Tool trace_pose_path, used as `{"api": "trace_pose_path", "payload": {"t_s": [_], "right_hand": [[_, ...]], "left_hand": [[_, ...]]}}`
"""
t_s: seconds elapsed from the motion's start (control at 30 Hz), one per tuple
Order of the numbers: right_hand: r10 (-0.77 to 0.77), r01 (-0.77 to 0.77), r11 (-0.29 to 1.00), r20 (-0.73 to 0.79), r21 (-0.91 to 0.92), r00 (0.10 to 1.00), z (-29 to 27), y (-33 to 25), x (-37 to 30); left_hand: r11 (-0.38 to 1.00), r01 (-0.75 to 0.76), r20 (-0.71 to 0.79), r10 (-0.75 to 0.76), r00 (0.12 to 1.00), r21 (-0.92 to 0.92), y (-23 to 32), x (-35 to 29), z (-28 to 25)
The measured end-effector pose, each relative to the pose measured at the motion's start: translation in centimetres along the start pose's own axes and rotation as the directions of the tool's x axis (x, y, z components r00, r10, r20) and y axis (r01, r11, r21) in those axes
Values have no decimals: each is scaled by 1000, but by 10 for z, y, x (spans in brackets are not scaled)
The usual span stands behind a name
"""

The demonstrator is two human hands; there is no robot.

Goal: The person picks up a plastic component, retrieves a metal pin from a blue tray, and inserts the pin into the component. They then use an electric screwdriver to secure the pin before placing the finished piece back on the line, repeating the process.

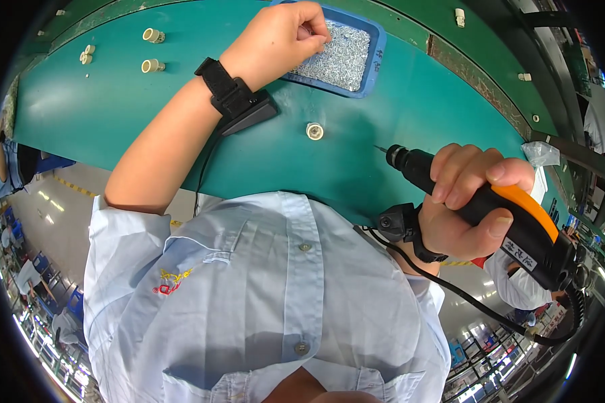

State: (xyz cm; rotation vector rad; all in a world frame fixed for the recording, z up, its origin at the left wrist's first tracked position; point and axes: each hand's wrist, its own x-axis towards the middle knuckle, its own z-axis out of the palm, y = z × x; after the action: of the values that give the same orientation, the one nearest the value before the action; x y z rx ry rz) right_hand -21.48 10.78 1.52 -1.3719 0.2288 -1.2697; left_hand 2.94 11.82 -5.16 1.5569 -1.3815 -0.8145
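Observation:
My left hand [275, 39] reaches over a blue tray [376, 59] heaped with small silver screws [343, 62]. Its thumb and fingers are pinched together at the tray's left part; whatever they hold, if anything, is hidden. My right hand [460, 198] is wrapped around a black and orange electric screwdriver [420, 168], whose thin bit points left, above the bench. Between the two hands, a small cream-white round socket-like part [314, 131] stands on the green bench, apart from the bit. Its hollow faces up.
More cream parts [153, 65] lie at the far left of the green bench top [235, 161]. Others sit on the green ledge [480, 50] at the far right. A clear plastic bag [541, 153] lies at the right edge. The screwdriver's black cable [477, 305] loops below my right hand.

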Motion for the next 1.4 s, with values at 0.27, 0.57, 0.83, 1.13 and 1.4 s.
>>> {"api": "trace_pose_path", "payload": {"t_s": [0.27,0.57,0.83,1.13,1.4], "right_hand": [[47,-48,999,-31,-13,998,9,-4,7],[65,-63,996,27,-69,998,22,-7,12],[53,-50,994,25,-93,998,29,-11,25],[-88,28,961,212,274,973,27,-21,34],[-23,-40,975,282,217,959,32,-15,25]], "left_hand": [[999,35,9,-35,999,18,-1,1,-3],[952,-243,7,246,969,184,-14,-1,8],[980,-199,-86,198,976,-5,7,-21,13],[970,-57,26,65,998,-236,26,-74,26],[991,-135,-25,134,991,-22,31,-85,30]]}}
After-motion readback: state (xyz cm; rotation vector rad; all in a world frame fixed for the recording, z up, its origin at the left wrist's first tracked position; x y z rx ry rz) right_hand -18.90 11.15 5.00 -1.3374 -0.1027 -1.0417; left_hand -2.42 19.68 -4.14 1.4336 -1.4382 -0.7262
